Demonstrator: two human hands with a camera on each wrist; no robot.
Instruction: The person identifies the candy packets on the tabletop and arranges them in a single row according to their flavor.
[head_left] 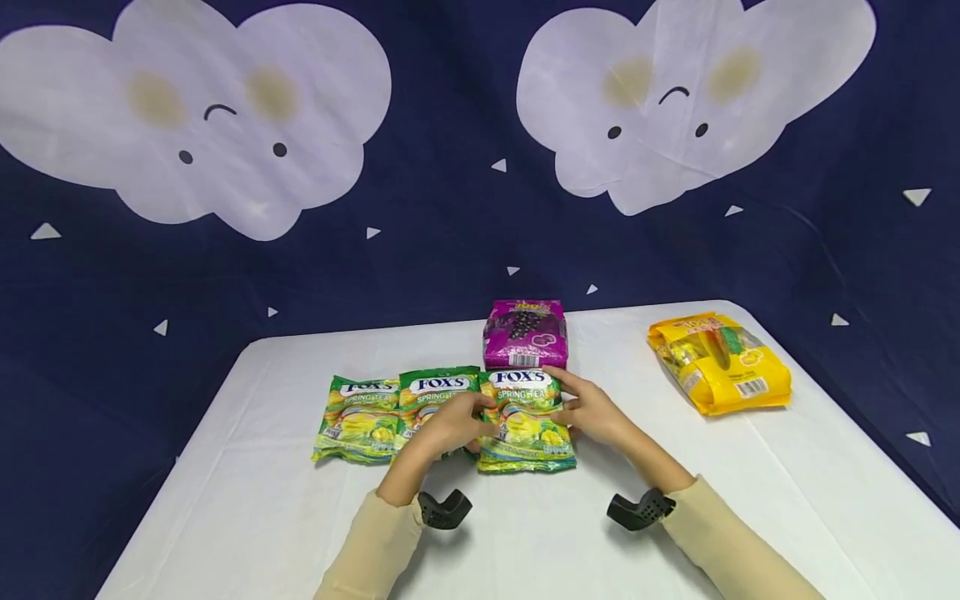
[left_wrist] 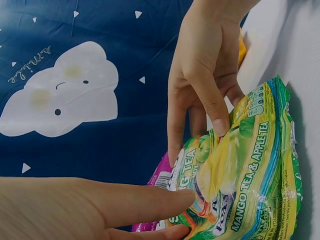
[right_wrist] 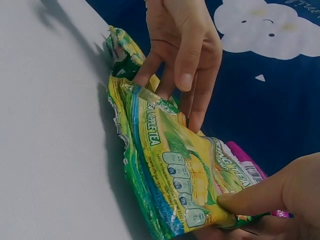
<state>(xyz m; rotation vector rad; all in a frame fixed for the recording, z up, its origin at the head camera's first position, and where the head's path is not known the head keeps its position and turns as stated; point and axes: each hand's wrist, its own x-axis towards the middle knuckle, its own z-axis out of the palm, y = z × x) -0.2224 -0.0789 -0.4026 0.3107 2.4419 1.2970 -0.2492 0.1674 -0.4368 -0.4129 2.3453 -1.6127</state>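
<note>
A green and yellow bag of Fox's Spring Tea candy (head_left: 522, 454) stands between the two hands. My left hand (head_left: 452, 423) grips its left side, and my right hand (head_left: 597, 412) holds the opposite edge. In the right wrist view, the right thumb (right_wrist: 250, 197) lies on the bag's front while other fingers go behind it. The left fingers (right_wrist: 200, 112) reach down at the far edge of the same bag. Just left is a second Fox's bag (head_left: 438, 384), partly covered by the left hand. A third one (head_left: 358, 421) is at the row's left end.
A purple candy bag (head_left: 525, 333) with a grape picture sits directly behind the held bag. Off to the right lies a yellow candy bag (head_left: 731, 367). The white table (head_left: 540, 550) ends at a dark blue cloth backdrop (head_left: 442, 283) with clouds.
</note>
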